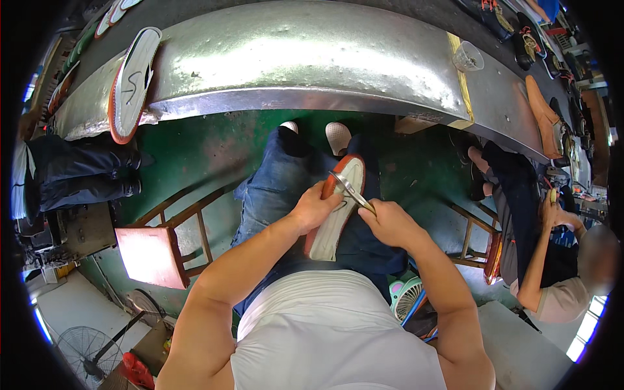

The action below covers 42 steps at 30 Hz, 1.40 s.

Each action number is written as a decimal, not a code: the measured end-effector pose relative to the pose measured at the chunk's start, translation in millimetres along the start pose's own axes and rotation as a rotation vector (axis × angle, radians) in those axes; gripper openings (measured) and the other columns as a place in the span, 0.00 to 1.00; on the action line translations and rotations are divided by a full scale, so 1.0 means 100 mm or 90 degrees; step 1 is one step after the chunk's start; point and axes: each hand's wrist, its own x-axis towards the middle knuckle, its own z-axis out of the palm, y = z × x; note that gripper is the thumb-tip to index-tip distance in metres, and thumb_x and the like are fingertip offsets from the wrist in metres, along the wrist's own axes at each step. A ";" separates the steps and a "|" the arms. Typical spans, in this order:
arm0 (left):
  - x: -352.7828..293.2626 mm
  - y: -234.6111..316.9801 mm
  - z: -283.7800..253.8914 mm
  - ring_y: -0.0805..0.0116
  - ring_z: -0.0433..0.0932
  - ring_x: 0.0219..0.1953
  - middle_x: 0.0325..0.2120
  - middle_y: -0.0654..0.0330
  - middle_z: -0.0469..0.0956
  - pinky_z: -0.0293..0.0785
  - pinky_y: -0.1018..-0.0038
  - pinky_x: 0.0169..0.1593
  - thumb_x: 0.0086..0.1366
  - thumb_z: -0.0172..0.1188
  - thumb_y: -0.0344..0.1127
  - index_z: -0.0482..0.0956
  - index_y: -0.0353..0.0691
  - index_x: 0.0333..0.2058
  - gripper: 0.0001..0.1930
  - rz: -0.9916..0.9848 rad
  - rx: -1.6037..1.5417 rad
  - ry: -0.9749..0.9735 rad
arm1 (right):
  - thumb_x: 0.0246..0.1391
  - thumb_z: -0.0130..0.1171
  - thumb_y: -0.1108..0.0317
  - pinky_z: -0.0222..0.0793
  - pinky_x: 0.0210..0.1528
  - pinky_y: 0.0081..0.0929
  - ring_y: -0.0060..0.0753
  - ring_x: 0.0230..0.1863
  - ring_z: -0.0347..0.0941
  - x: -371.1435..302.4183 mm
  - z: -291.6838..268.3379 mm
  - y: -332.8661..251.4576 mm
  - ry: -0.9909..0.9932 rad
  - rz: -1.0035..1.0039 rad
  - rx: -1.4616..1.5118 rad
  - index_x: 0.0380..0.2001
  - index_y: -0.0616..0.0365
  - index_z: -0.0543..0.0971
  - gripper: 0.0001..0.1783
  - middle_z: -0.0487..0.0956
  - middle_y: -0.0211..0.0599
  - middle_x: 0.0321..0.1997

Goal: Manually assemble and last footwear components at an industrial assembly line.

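Silvery metal tool point(351, 190) in the right hand point(392, 224): we find the fingers wrapped about its handle, the head lying over the far part of an upturned shoe point(325, 239). Whether the head bites the edge or merely rests there, we cannot tell. The left hand point(316, 211) pinches the shoe by its left side, fingertips partly hidden. The shoe is held above the lap point(263, 179), tilted, its pale underside facing up within an orange-red rim.

We judge the work to be under way: tool and shoe are brought together, yet the underside lies uncovered, and how much of the rim has been dealt with we cannot establish.

Beyond, on the metal bench point(292, 58), a second shoe point(133, 84) lies likewise upturned, dark-marked; its status is undetermined. Farther right, we note a clear cup point(468, 57) beside a yellow strip point(463, 91).
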 end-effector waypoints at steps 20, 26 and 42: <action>0.06 0.17 -0.21 0.62 0.81 0.46 0.47 0.56 0.79 0.81 0.59 0.45 0.68 0.62 0.42 0.69 0.42 0.59 0.24 -0.150 0.001 -0.149 | 0.56 0.59 0.69 0.75 0.45 0.44 0.54 0.45 0.78 -0.52 0.36 -0.34 -0.140 -0.024 -0.459 0.54 0.69 0.72 0.24 0.79 0.51 0.42; 0.13 0.05 -0.40 0.68 0.82 0.45 0.47 0.61 0.80 0.81 0.67 0.44 0.67 0.63 0.43 0.70 0.45 0.58 0.23 -0.153 -0.088 -0.169 | 0.57 0.60 0.64 0.74 0.39 0.46 0.51 0.39 0.79 -0.35 0.63 0.26 -0.063 -0.108 -0.226 0.46 0.58 0.75 0.16 0.79 0.46 0.36; -0.35 -0.37 0.01 0.66 0.58 0.68 0.68 0.55 0.57 0.54 0.71 0.69 0.71 0.53 0.30 0.37 0.50 0.74 0.41 0.052 -0.107 -0.153 | 0.57 0.55 0.69 0.74 0.44 0.46 0.58 0.44 0.78 -0.94 0.60 0.21 -0.051 0.027 -0.297 0.48 0.66 0.74 0.17 0.79 0.55 0.41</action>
